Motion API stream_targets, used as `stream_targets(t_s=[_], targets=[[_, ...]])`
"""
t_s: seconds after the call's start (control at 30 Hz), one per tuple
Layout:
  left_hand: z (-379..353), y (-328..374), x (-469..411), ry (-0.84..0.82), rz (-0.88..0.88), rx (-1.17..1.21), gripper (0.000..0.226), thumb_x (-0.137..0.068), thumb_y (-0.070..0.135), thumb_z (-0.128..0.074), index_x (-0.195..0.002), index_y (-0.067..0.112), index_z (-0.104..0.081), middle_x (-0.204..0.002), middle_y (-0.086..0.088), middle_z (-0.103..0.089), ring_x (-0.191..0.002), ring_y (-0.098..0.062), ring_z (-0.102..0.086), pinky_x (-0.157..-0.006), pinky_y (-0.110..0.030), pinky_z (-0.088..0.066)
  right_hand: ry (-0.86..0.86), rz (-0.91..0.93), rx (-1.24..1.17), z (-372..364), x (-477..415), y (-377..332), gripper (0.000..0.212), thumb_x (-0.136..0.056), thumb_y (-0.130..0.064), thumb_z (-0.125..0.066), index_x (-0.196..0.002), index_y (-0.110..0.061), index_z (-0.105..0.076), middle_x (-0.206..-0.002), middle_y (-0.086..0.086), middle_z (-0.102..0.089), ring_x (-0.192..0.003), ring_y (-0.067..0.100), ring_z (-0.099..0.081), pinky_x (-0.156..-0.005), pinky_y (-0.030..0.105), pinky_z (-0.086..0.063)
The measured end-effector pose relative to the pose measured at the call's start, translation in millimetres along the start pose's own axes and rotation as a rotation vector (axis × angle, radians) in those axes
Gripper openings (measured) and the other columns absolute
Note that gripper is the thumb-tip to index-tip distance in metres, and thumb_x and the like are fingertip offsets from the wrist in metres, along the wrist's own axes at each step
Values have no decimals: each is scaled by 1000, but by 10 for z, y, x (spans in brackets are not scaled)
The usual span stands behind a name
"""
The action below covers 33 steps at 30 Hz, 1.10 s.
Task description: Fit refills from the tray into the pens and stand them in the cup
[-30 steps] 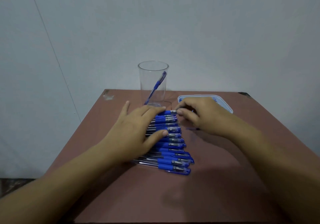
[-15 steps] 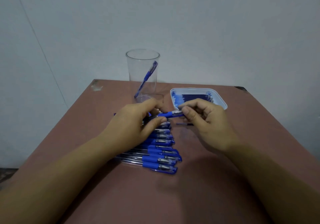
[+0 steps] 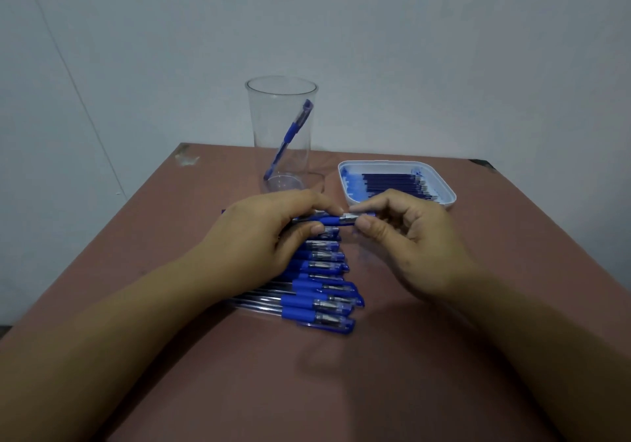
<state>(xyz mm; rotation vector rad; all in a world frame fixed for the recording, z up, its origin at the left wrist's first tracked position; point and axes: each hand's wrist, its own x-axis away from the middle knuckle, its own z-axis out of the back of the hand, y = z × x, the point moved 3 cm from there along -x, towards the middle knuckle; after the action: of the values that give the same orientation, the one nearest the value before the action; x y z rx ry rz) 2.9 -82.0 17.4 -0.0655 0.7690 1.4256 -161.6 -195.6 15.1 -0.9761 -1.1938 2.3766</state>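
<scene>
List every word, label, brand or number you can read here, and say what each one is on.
No text can be read in this view.
Row of pens: any print is too small and blurred to read.
Clear cup: no marking shows.
White tray: no marking shows.

One blue pen (image 3: 329,220) is level above the row of pens (image 3: 319,289), another pen (image 3: 290,134) leans in the cup (image 3: 263,117), and refills (image 3: 392,182) fill the tray (image 3: 375,163).

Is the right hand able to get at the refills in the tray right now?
Likely yes, once it lets go: the right hand pinches the tip of the pen, but the open tray of refills lies just beyond it, nothing between.
</scene>
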Motion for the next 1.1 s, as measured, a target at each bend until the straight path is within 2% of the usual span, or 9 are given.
stream_targets(t_s=[0.13,0.3,0.47,0.53,0.6,0.7,0.8,0.93,1.1], targets=[[-12,5,27,-38,51,40,29,-92,42,-47,-120,50,-51,-90,12,-69,-80,-9,-64,-71,-38,-53,-7,27,70,4,-12,11,14,-89,-21,-67,-90,-35,-68,-79,3,-65,-77,31,-62,-73,51,-55],[-34,58,32,-92,79,168,25,-97,33,-50,-112,52,-58,-77,1,-66,-72,-21,-62,-70,-47,-52,8,91,225,45,5,-30,22,-87,-20,-67,-87,-41,-63,-81,-7,-70,-77,14,-64,-71,28,-51],[-39,69,24,-152,96,261,34,-98,21,-52,-109,53,-59,-76,3,-65,-72,-12,-60,-69,-28,-51,24,156,315,39,42,-72,13,-84,-21,-62,-89,-33,-64,-83,-28,-64,-80,-7,-62,-71,6,-43],[-36,30,44,-187,104,273,38,-99,20,-51,-108,56,-59,-73,6,-63,-71,-9,-59,-66,-18,-47,54,161,336,120,51,-66,15,-85,-18,-61,-90,-32,-64,-85,-23,-66,-80,-6,-62,-71,7,-43],[-18,-36,65,-194,127,264,39,-99,22,-50,-106,60,-58,-71,11,-61,-68,-2,-56,-66,-12,-43,82,112,323,274,46,-27,16,-86,-21,-60,-90,-36,-64,-89,-12,-70,-82,4,-65,-73,17,-49],[34,-104,57,-127,130,237,34,-97,26,-53,-110,56,-59,-73,17,-64,-70,-1,-61,-69,-17,-49,0,20,331,392,46,48,12,-89,-22,-68,-90,-35,-67,-88,-6,-73,-83,14,-67,-80,34,-53],[82,-123,20,-52,126,230,27,-94,29,-59,-109,50,-60,-83,15,-69,-79,-7,-68,-75,-22,-53,-152,-30,335,358,54,57,9,-85,-20,-72,-91,-28,-71,-86,-9,-72,-80,9,-65,-77,28,-52],[118,-124,4,-12,91,197,17,-84,41,-62,-100,48,-64,-80,20,-70,-79,4,-65,-71,-8,-46,-309,-81,365,337,75,54,12,-81,-20,-76,-91,-26,-74,-86,-15,-71,-84,2,-64,-76,13,-47],[127,-101,-1,-7,7,102,29,-80,49,-63,-106,40,-71,-88,33,-64,-89,10,-65,-79,-8,-48,-421,-130,404,258,92,72,16,-78,-21,-80,-89,-28,-72,-88,-13,-71,-87,-1,-64,-80,17,-50]])
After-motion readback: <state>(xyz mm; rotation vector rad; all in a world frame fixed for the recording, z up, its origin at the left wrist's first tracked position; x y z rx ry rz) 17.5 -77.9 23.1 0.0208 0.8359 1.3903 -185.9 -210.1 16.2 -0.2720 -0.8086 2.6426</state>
